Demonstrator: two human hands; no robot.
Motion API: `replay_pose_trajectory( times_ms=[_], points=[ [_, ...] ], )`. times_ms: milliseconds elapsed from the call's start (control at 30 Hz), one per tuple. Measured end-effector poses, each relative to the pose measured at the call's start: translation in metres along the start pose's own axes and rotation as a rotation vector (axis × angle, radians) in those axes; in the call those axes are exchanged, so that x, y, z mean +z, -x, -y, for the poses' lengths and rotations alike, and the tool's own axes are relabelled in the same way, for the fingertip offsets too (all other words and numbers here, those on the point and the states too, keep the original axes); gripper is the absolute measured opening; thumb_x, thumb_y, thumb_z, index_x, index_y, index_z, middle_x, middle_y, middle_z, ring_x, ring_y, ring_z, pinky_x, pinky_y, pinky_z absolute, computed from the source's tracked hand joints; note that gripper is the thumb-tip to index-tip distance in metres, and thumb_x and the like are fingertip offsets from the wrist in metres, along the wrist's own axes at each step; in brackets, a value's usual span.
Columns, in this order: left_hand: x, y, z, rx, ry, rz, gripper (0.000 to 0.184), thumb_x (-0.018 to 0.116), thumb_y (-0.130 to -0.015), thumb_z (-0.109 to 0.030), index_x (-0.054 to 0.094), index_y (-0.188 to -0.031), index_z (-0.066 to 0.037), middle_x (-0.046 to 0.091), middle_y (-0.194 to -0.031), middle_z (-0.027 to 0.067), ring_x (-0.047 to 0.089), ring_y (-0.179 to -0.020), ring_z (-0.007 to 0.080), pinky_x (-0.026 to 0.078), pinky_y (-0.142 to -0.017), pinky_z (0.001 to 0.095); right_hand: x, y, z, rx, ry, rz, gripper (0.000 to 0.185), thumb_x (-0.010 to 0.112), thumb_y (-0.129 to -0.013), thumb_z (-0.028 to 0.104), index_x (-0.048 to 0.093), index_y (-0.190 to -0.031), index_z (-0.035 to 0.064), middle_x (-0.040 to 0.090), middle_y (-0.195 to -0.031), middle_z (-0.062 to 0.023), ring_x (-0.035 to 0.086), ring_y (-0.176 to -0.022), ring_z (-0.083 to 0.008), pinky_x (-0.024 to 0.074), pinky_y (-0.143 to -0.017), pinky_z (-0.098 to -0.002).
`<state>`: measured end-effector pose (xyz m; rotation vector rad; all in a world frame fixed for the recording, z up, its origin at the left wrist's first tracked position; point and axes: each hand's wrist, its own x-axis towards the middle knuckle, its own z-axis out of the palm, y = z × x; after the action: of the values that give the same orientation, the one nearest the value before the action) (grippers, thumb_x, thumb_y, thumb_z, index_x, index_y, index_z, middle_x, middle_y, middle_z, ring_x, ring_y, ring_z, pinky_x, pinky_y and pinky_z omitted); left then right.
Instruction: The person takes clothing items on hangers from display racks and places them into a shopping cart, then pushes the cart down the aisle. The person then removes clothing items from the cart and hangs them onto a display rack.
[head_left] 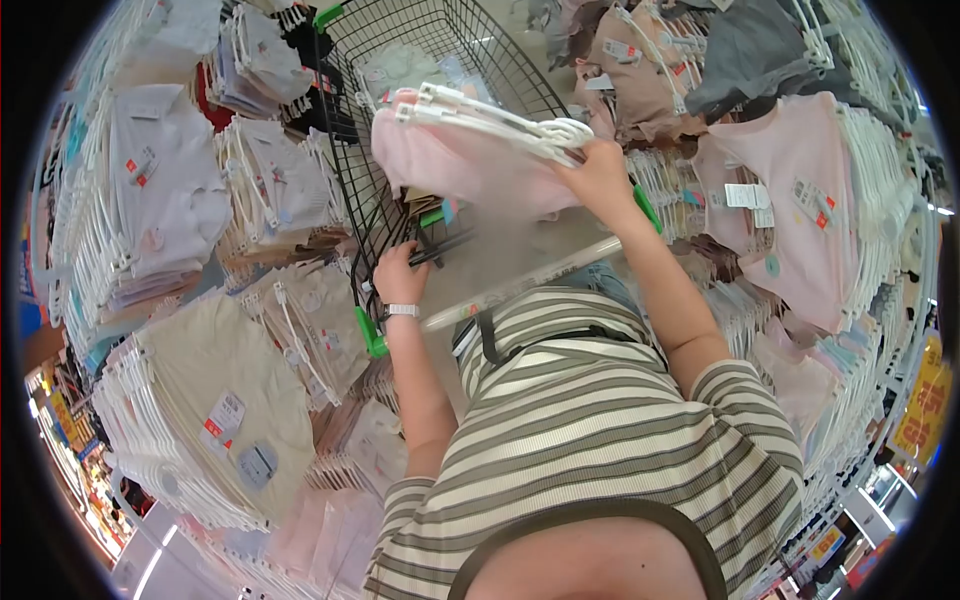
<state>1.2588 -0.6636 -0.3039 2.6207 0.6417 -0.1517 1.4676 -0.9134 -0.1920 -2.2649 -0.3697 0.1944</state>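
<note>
My right hand [602,185] is closed round the hooks of several white plastic hangers [500,122]. Pale pink garments [455,165] hang from them, held over the shopping cart [352,190]; their lower part is blurred. My left hand [398,272] is at the near left corner of the cart, fingers curled over its dark wire edge. A clear bar handle [525,282] with green end pieces crosses the cart in front of my body. Inside the basket, further off, lie pale packaged items [405,68], partly hidden by the pink garments.
Racks crowd both sides. On the left hang white garments [165,185] and a cream garment [225,400]; on the right, a pink top [790,205], brown bras [635,65] and a grey garment [755,60]. A yellow sign [920,400] shows at the far right.
</note>
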Motion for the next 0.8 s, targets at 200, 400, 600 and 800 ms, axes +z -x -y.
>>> replay_pose_trajectory(
  times_ms=[200, 400, 600, 800],
  points=[
    [-0.006, 0.007, -0.006, -0.007, -0.003, -0.006, 0.033, 0.068, -0.067, -0.020, 0.063, -0.099, -0.012, 0.062, -0.093, 0.0084, 0.058, -0.091, 0.0283, 0.046, -0.078, 0.0386, 0.001, -0.019, -0.013, 0.020, -0.043, 0.000, 0.035, 0.069, -0.071, 0.022, 0.064, -0.101, 0.0041, 0.067, -0.088, -0.0147, 0.065, -0.082, -0.0277, 0.0490, -0.072, -0.0331],
    [-0.005, 0.010, -0.009, -0.007, -0.005, -0.016, 0.033, 0.070, -0.067, -0.020, 0.063, -0.099, -0.013, 0.061, -0.091, 0.0081, 0.058, -0.090, 0.0281, 0.046, -0.078, 0.0388, -0.004, -0.031, -0.052, 0.175, -0.451, -0.070, 0.030, 0.069, -0.076, 0.013, 0.063, -0.101, -0.0009, 0.068, -0.090, -0.0089, 0.062, -0.080, -0.0108, 0.0468, -0.071, -0.0265],
    [-0.002, 0.010, -0.008, -0.011, 0.009, -0.023, 0.032, 0.070, -0.067, -0.019, 0.063, -0.097, -0.013, 0.061, -0.091, 0.0070, 0.057, -0.090, 0.0278, 0.046, -0.077, 0.0382, -0.020, -0.033, -0.066, 0.245, -0.684, -0.122, 0.030, 0.066, -0.079, 0.007, 0.061, -0.106, -0.0037, 0.066, -0.090, -0.0037, 0.056, -0.076, -0.0035, 0.0433, -0.066, -0.0187],
    [-0.003, 0.012, -0.010, -0.002, 0.017, -0.035, 0.031, 0.070, -0.067, -0.018, 0.063, -0.097, -0.012, 0.062, -0.091, 0.0065, 0.058, -0.089, 0.0275, 0.046, -0.077, 0.0378, -0.004, -0.040, -0.055, 0.164, -0.545, -0.029, 0.031, 0.067, -0.078, 0.008, 0.061, -0.107, -0.0035, 0.066, -0.089, -0.0034, 0.056, -0.075, -0.0039, 0.0436, -0.067, -0.0194]
  ],
)
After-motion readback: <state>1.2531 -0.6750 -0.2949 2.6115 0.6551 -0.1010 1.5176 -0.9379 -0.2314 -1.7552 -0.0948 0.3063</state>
